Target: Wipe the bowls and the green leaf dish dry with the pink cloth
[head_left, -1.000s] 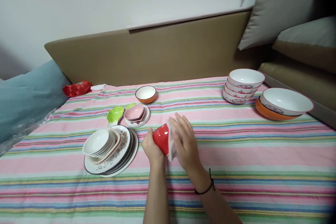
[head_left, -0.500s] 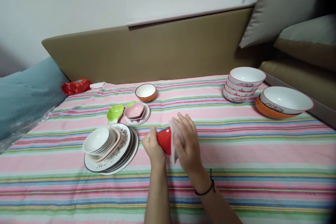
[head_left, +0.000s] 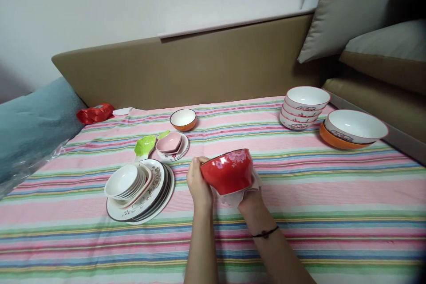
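Note:
A red bowl (head_left: 228, 173) with pink flowers is held tilted above the striped cloth, its outer side facing me. My left hand (head_left: 199, 183) is closed on the bowl's left rim. Below and to the right of the bowl, my right hand (head_left: 250, 202) presses a thin white wiping cloth (head_left: 237, 197) against its underside; most of that hand's fingers are hidden behind the bowl and cloth. A black cord bracelet circles the right wrist. Nearest on the left stands a stack of white bowls (head_left: 121, 180) on dark-rimmed oval plates (head_left: 156, 206).
Pink dishes (head_left: 169, 143) on small plates, a green leaf-shaped dish (head_left: 145, 146) and an orange bowl (head_left: 183, 120) stand farther back. On the right are stacked white bowls (head_left: 298, 117) and a white bowl on an orange one (head_left: 339, 140). A red packet (head_left: 95, 114) lies back left.
The red bowl has turned so its flowered side shows. My right hand and the white cloth have moved from its side to underneath. The view has shifted slightly.

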A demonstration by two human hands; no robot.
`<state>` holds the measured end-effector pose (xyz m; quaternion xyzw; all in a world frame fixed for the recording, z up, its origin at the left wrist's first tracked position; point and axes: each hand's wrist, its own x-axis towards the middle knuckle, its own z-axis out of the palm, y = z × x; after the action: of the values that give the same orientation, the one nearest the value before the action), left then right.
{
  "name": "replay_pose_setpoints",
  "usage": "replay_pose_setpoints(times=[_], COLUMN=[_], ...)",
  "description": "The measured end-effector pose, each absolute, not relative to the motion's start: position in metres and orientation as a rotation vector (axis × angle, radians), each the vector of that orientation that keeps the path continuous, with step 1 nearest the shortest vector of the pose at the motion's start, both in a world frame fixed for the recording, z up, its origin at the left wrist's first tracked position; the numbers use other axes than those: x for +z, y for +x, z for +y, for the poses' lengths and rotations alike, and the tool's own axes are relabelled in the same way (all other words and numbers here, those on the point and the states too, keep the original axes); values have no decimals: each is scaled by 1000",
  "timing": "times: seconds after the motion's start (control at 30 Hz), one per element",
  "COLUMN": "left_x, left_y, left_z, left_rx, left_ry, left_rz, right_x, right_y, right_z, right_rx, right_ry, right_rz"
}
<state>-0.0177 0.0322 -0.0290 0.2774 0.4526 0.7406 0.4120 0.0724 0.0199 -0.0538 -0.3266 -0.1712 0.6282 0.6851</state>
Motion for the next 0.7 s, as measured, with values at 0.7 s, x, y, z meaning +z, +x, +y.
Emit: replay_pose_setpoints(times=[0.7], left_x=[-22], left_y=[-19], left_z=[21], left_rx=[1815], left_ry=[595], left_rz=[1369], right_x=[-27], right_y=[84], right_z=[21], right_rx=[679], right_ry=[-1011], right_rz=[-1347])
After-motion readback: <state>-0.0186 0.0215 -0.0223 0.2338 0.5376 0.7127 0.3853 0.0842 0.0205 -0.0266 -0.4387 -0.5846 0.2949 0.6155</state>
